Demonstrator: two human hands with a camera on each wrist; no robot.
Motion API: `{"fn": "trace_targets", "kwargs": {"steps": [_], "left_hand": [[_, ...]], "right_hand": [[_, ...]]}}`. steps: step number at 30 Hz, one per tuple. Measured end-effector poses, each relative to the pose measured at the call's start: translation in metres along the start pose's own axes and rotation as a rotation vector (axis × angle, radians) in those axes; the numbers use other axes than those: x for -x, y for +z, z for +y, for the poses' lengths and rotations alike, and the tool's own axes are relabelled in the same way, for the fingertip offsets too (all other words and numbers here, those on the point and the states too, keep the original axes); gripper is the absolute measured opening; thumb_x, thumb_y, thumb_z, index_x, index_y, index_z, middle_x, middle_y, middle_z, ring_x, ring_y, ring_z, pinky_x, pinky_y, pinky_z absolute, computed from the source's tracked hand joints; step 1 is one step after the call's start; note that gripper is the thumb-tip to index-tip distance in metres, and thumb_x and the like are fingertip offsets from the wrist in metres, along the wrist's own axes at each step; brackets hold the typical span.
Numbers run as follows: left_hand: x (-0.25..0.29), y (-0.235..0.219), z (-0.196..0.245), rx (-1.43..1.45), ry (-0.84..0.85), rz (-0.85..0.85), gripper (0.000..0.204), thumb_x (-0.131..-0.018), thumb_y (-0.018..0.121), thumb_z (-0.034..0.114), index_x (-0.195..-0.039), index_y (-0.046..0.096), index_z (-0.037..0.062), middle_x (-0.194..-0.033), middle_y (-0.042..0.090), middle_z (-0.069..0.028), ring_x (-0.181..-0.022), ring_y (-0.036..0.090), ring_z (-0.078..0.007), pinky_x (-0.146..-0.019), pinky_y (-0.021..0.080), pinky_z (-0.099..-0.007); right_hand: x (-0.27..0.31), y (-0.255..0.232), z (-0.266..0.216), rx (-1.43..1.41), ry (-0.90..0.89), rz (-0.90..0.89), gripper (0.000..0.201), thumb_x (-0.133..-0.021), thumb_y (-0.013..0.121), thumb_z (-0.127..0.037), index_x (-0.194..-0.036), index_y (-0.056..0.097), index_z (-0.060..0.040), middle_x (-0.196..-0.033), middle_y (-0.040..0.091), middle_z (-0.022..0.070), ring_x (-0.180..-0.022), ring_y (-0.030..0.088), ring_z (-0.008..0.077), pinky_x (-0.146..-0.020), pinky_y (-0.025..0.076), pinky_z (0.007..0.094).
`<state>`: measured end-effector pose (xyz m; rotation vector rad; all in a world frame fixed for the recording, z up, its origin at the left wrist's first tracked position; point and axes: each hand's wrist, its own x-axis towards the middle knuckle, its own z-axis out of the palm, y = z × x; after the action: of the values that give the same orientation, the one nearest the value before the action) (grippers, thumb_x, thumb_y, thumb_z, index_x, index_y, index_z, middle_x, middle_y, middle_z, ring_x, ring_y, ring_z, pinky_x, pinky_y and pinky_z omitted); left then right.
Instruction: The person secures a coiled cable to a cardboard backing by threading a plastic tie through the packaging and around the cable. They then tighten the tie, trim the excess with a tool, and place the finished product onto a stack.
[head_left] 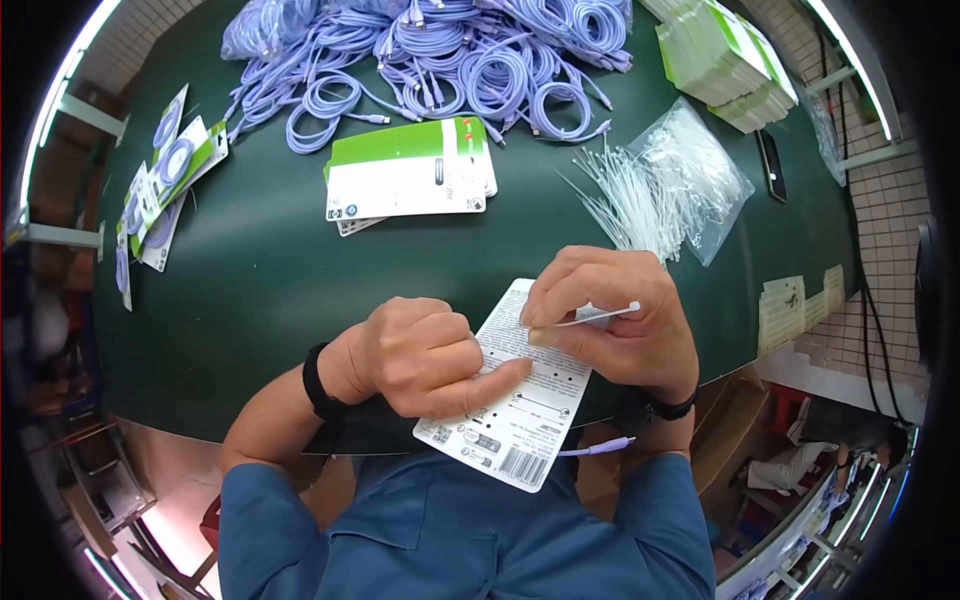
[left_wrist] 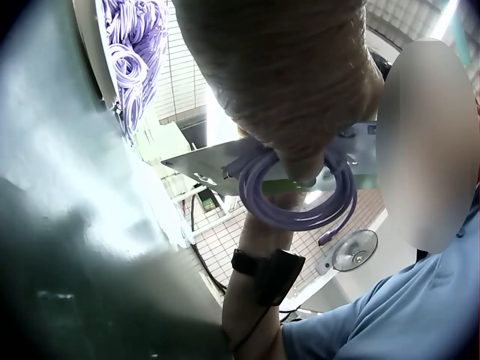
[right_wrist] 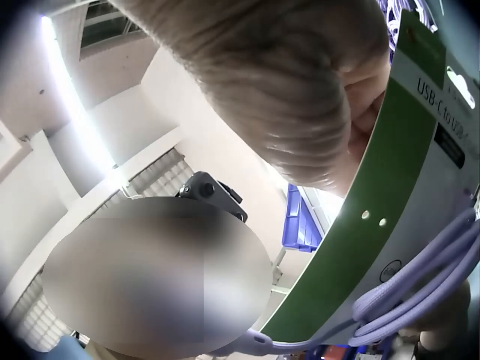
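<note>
A white printed packaging card (head_left: 532, 425) is held tilted at the table's front edge, text side up. My left hand (head_left: 425, 358) grips it from the left, with a finger lying across its face. On the card's underside is a coiled lilac USB cable (left_wrist: 300, 219); a fingertip of the left hand reaches into the coil in the left wrist view. One cable plug (head_left: 605, 446) sticks out beyond the card's right edge. Over the card's upper part, my right hand (head_left: 620, 315) pinches a white cable tie (head_left: 590, 319) between thumb and fingers. The right wrist view shows the card's green-and-white front (right_wrist: 341, 244).
Loose cable ties (head_left: 635, 205) spill from a clear bag (head_left: 700, 170) at right. Coiled lilac cables (head_left: 440, 60) are heaped at the back. Cards lie in a small stack (head_left: 405, 180) and a tall stack (head_left: 725, 65). Carded cables (head_left: 165, 190) lie left; a phone (head_left: 771, 165) lies right.
</note>
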<state>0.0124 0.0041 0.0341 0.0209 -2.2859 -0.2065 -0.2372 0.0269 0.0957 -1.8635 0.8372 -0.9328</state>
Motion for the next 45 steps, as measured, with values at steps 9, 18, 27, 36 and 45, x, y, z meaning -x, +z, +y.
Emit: {"fn": "trace_targets", "kwargs": {"steps": [9, 18, 27, 36, 45], "left_hand": [[0.001, 0.004, 0.003, 0.008, 0.033, 0.006, 0.036, -0.075, 0.075, 0.017, -0.109, 0.076, 0.0043, -0.065, 0.040, 0.0068, -0.053, 0.044, -0.0079, -0.043, 0.031, -0.0271], [0.003, 0.008, 0.004, 0.011, 0.018, 0.034, 0.035, -0.075, 0.075, 0.017, -0.107, 0.077, 0.0043, -0.065, 0.042, 0.0065, -0.053, 0.045, -0.0081, -0.043, 0.031, -0.0268], [0.004, 0.007, 0.006, -0.008, 0.002, 0.012, 0.034, -0.075, 0.075, 0.017, -0.106, 0.076, 0.0046, -0.066, 0.044, 0.0061, -0.053, 0.046, -0.0083, -0.045, 0.032, -0.0270], [0.004, 0.011, 0.001, -0.034, -0.025, 0.021, 0.041, -0.070, 0.079, 0.018, -0.110, 0.078, 0.0074, -0.072, 0.056, 0.0036, -0.057, 0.050, -0.0098, -0.048, 0.037, -0.0264], [0.005, 0.015, -0.001, 0.038, -0.133, 0.079, 0.030, -0.070, 0.083, 0.012, -0.100, 0.080, 0.0067, -0.077, 0.063, 0.0006, -0.060, 0.059, -0.0150, -0.051, 0.045, -0.0299]], "right_hand": [[-0.004, 0.008, 0.000, -0.054, 0.134, -0.076, 0.012, -0.081, 0.080, 0.006, -0.088, 0.074, -0.0010, -0.087, 0.078, 0.0110, -0.079, 0.077, 0.0238, -0.071, 0.059, 0.0322], [-0.003, 0.013, 0.005, 0.008, 0.176, -0.093, 0.012, -0.080, 0.081, 0.004, -0.088, 0.074, -0.0023, -0.084, 0.078, 0.0091, -0.075, 0.077, 0.0222, -0.069, 0.059, 0.0315], [-0.001, 0.021, 0.014, -0.044, 0.182, -0.134, 0.013, -0.077, 0.082, 0.005, -0.084, 0.074, -0.0019, -0.085, 0.077, 0.0085, -0.076, 0.075, 0.0220, -0.067, 0.057, 0.0310], [-0.005, 0.013, 0.019, -0.051, 0.161, -0.174, 0.014, -0.077, 0.083, 0.006, -0.085, 0.075, -0.0025, -0.084, 0.072, 0.0062, -0.074, 0.070, 0.0186, -0.064, 0.054, 0.0301], [-0.006, 0.008, 0.019, -0.097, 0.282, -0.167, 0.022, -0.082, 0.081, 0.006, -0.102, 0.076, -0.0021, -0.088, 0.072, 0.0045, -0.078, 0.068, 0.0123, -0.068, 0.054, 0.0248]]}}
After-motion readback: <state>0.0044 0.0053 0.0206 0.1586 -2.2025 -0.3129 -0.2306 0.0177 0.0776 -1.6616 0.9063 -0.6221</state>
